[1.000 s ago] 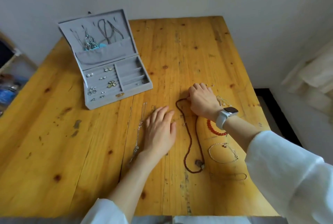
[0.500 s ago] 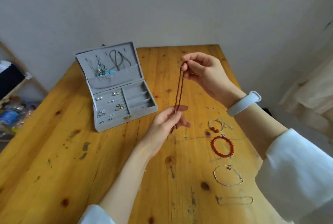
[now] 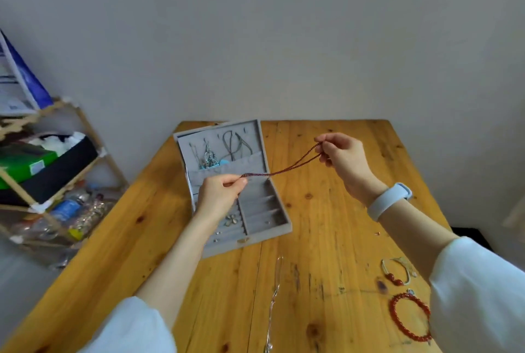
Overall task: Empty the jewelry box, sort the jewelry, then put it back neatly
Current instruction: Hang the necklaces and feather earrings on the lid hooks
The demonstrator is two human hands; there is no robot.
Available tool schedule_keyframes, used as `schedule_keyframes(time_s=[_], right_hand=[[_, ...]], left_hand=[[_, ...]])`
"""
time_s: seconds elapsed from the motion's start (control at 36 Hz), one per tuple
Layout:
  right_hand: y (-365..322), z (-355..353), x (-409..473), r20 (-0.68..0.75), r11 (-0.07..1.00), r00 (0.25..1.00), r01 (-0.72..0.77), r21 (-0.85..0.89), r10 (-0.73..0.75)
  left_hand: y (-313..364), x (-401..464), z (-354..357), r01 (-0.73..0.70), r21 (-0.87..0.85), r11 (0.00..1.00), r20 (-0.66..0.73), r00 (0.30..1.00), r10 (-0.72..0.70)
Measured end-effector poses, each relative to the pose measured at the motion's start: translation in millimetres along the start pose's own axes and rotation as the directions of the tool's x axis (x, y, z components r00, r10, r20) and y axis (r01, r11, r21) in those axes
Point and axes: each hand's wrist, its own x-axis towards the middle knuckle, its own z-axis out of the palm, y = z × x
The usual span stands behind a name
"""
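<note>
A grey jewelry box [image 3: 272, 229] stands open on the wooden table [image 3: 321, 241], necklaces hanging in its raised lid and small earrings in its left tray. I hold a dark red beaded necklace [image 3: 287, 170] stretched in the air above the box. My left hand [image 3: 220, 195] pinches one end over the tray. My right hand [image 3: 345, 158], with a white wristband, pinches the other end higher and to the right. A red bead bracelet [image 3: 409, 317], a silver bangle with red beads [image 3: 396, 270] and a silver chain [image 3: 274, 304] lie on the near table.
A wooden rack [image 3: 61, 153] with boxes and plastic bottles stands left of the table. A grey wall runs right behind the table's far edge. A small earring [image 3: 377, 233] lies on the right part of the table.
Both hands lifted the dark red necklace off the table and carried it left, over the open box. It went from hanging upright to stretched nearly level. My head tilted up.
</note>
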Motion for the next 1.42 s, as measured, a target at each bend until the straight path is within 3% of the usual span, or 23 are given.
schedule_keyframes(time_s=[0.08,0.19,0.31,0.42,0.5,0.58,0.86,1.03,1.25,1.42], right_hand=[[-15,18,22,0.02,0.996,0.995,0.093,0.0,-0.093],[-24,34,49,0.051,0.99,0.989,0.137,0.016,-0.137],[-21,43,68,0.067,0.989,0.987,0.145,0.02,-0.146],[-11,46,79,0.085,0.988,0.985,0.153,0.012,-0.153],[-2,46,84,0.091,0.989,0.985,0.15,0.005,-0.149],[6,46,87,0.088,0.991,0.987,0.137,0.0,-0.136],[13,45,92,0.092,0.994,0.99,0.108,0.018,-0.11],[-3,54,96,0.175,0.99,0.975,0.14,0.008,-0.139],[-32,78,107,0.329,0.977,0.923,0.213,-0.006,-0.199],[-35,102,115,0.419,0.975,0.884,0.222,0.013,-0.206]], left_hand=[[13,38,2,-0.029,-0.127,0.991,-0.087,0.996,0.018],[17,83,16,-0.052,-0.176,0.983,-0.124,0.992,0.03],[7,112,37,-0.086,-0.117,0.989,-0.141,0.988,0.069],[-6,126,55,-0.204,0.147,0.968,-0.23,0.945,0.234],[-21,127,65,-0.279,0.413,0.867,-0.198,0.902,0.384],[-32,124,74,-0.272,0.582,0.766,-0.156,0.888,0.433],[-20,124,67,-0.086,0.728,0.68,-0.121,0.96,0.251],[-18,113,63,-0.043,0.81,0.585,-0.09,0.976,0.197],[-28,101,50,-0.106,0.683,0.723,-0.157,0.945,0.288],[-29,101,43,-0.05,0.63,0.775,-0.197,0.955,0.222]])
